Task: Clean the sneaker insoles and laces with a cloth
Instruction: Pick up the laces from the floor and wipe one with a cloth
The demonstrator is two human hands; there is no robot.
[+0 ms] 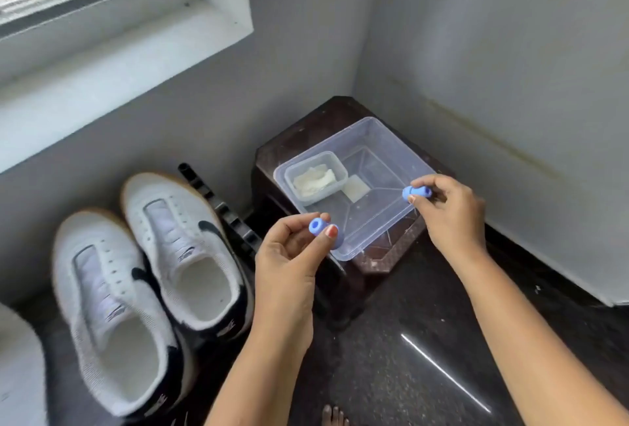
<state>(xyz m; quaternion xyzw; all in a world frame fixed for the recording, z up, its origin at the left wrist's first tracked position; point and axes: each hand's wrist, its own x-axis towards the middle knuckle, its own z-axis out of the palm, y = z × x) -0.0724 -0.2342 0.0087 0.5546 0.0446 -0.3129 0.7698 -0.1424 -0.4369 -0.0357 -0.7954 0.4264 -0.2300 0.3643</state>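
head view: the left hand (289, 255) pinched a blue piece (319, 226), the right hand (449, 211) a second blue piece (417, 193), over the clear tub (374, 126) on the stool (306, 132). the cloth (315, 180) lay inside, with the sneakers (146, 275) on the floor beside. a slack pinch risked dropping either piece.

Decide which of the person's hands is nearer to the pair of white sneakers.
Left. The left hand, pinching a blue piece, is just right of the sneakers; the right hand, pinching a second blue piece, is farther right, over the large clear container's right edge.
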